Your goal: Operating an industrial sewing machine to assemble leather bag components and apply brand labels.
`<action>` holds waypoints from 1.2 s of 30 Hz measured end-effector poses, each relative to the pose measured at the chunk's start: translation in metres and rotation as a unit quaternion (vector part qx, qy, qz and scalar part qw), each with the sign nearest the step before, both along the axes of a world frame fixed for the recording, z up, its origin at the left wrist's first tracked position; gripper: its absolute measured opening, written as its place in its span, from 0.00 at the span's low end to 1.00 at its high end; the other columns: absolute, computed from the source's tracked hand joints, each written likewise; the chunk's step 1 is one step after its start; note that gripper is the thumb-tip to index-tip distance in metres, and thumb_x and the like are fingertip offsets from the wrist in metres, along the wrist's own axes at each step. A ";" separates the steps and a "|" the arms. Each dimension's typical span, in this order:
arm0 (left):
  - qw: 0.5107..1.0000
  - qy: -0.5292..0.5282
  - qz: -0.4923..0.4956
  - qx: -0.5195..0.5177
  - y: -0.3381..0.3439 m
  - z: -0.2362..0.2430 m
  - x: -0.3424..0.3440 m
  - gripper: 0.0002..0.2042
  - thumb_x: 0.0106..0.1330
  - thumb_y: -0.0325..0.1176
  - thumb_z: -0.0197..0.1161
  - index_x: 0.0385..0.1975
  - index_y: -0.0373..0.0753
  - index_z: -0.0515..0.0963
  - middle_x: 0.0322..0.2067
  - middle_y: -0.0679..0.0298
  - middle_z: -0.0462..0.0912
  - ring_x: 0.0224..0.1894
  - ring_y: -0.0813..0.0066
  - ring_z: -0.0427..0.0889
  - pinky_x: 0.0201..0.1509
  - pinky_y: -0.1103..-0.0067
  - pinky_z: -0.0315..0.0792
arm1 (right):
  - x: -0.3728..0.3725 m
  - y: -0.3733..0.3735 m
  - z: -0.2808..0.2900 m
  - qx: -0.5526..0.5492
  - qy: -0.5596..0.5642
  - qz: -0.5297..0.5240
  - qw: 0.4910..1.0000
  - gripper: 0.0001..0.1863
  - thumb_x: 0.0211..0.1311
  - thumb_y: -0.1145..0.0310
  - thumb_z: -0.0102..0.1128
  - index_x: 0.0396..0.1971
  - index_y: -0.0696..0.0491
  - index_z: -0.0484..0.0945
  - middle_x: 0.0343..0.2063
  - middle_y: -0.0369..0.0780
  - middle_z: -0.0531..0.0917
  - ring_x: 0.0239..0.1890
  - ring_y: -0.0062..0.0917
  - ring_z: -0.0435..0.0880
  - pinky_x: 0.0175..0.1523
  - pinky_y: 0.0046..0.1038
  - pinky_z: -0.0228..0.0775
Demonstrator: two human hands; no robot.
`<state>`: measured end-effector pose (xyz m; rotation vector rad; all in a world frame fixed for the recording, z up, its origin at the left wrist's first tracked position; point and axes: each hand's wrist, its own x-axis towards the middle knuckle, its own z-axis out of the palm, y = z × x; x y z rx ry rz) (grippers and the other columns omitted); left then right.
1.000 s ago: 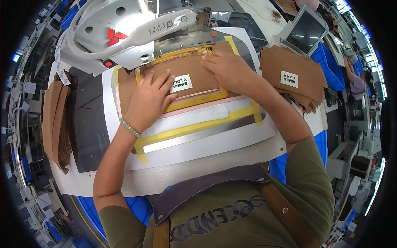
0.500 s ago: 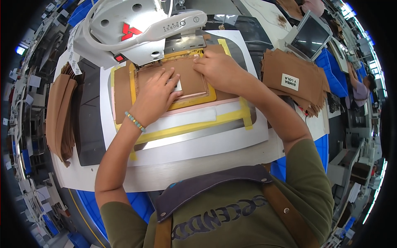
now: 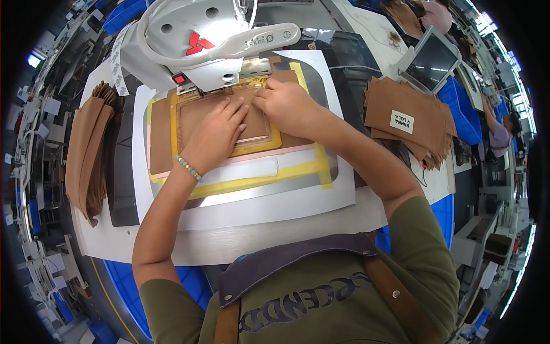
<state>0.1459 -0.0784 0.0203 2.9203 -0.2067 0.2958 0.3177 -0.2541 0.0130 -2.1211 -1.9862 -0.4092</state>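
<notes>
Below the white sewing machine (image 3: 195, 40), both hands lie flat, fingers spread, gripping nothing: left hand (image 3: 216, 135) and right hand (image 3: 286, 103) press a smooth brown leather panel (image 3: 200, 117) inside a yellow-taped rectangular frame (image 3: 269, 143).

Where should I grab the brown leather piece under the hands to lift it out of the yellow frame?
Probably by the leather piece's left edge, coming from the left: that strip lies bare and flat outside the yellow frame. Its far edge sits under the sewing machine head, and the left hand and right hand press its middle.
</notes>
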 end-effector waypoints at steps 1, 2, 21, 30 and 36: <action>1.000 -0.004 0.000 -0.001 -0.001 0.000 0.001 0.19 0.77 0.33 0.61 0.65 0.34 0.78 0.68 0.55 0.77 0.70 0.50 0.74 0.72 0.63 0.72 | 0.000 0.001 -0.001 -0.001 -0.001 -0.001 1.000 0.17 0.52 0.72 0.68 0.43 0.56 0.89 0.39 0.35 0.91 0.44 0.30 0.85 0.45 0.28 0.83; 1.000 -0.011 0.005 -0.006 -0.002 -0.001 0.003 0.19 0.77 0.31 0.60 0.65 0.34 0.78 0.68 0.55 0.77 0.70 0.50 0.74 0.73 0.63 0.72 | 0.001 0.001 -0.002 -0.003 0.001 0.000 1.000 0.17 0.52 0.72 0.68 0.43 0.56 0.89 0.39 0.35 0.91 0.44 0.30 0.85 0.45 0.28 0.83; 0.999 -0.006 0.008 -0.043 0.003 -0.007 0.011 0.19 0.73 0.24 0.60 0.63 0.33 0.77 0.64 0.55 0.80 0.67 0.51 0.75 0.72 0.62 0.70 | 0.011 -0.050 0.003 -0.014 0.121 0.033 0.992 0.19 0.65 0.68 0.67 0.55 0.55 0.84 0.56 0.37 0.87 0.57 0.32 0.82 0.62 0.33 0.78; 0.990 -0.038 0.014 -0.136 0.033 -0.002 -0.011 0.15 0.76 0.26 0.59 0.60 0.36 0.81 0.64 0.57 0.82 0.71 0.53 0.74 0.76 0.62 0.68 | 0.004 -0.057 0.004 -0.001 0.177 0.061 0.982 0.21 0.64 0.75 0.63 0.57 0.55 0.83 0.57 0.39 0.86 0.62 0.34 0.80 0.67 0.34 0.75; 0.986 -0.001 -0.033 -0.162 0.027 -0.012 0.003 0.18 0.75 0.25 0.59 0.63 0.38 0.81 0.69 0.59 0.79 0.76 0.52 0.70 0.78 0.62 0.65 | -0.022 -0.034 -0.014 0.000 0.125 0.096 0.987 0.21 0.61 0.77 0.62 0.55 0.56 0.83 0.54 0.38 0.87 0.58 0.32 0.82 0.60 0.33 0.75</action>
